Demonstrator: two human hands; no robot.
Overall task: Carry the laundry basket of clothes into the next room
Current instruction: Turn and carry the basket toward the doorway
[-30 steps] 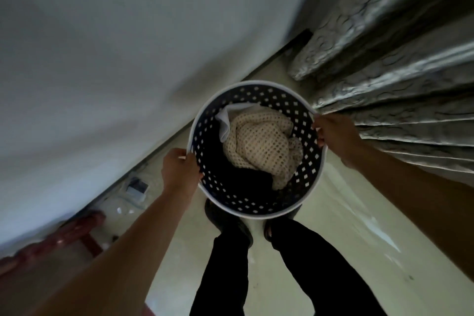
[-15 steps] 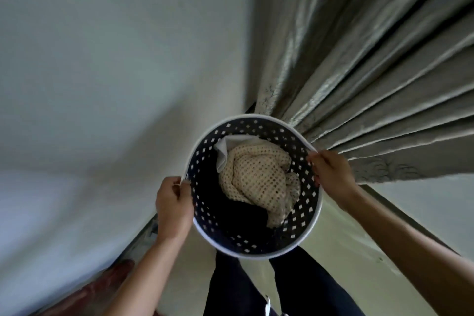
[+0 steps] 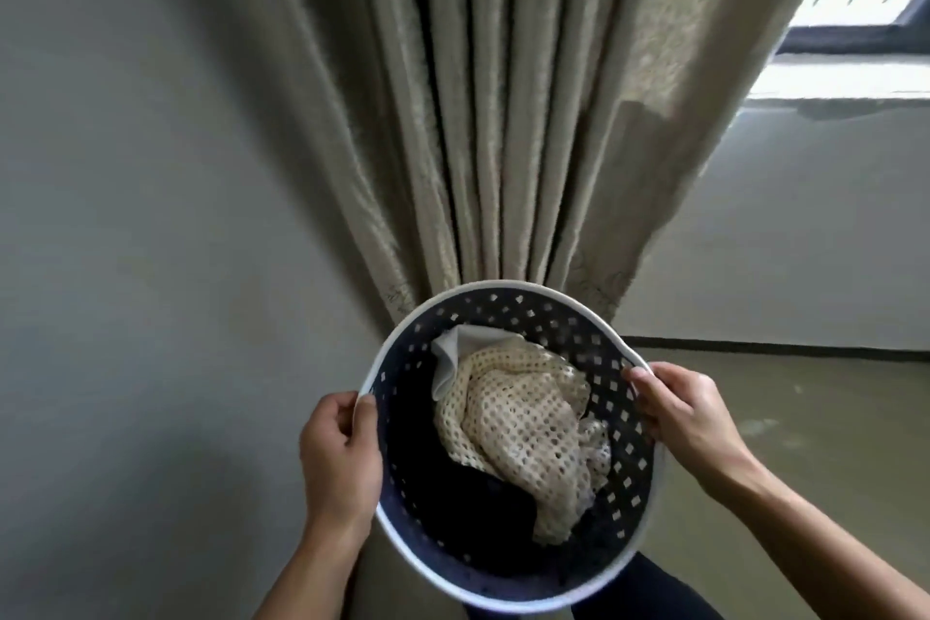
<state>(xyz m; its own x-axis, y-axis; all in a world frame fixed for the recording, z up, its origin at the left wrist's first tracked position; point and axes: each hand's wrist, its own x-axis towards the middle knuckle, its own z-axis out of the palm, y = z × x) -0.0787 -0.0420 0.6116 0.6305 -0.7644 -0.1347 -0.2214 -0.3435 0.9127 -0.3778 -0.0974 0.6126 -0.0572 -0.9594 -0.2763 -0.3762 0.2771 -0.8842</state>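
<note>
Both hands are gripping opposite rim edges, left hand (image 3: 338,461) and right hand (image 3: 688,415), the laundry basket (image 3: 624,410) hanging level between them.

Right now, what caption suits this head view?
Both hands, left and right, hold a laundry basket of clothes before a curtain.

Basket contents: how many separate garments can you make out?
3. A cream mesh knit on top at centre-right, a white cloth peeking out at its upper left, and a dark garment beneath at lower left of the basket. More may lie hidden underneath.
</note>
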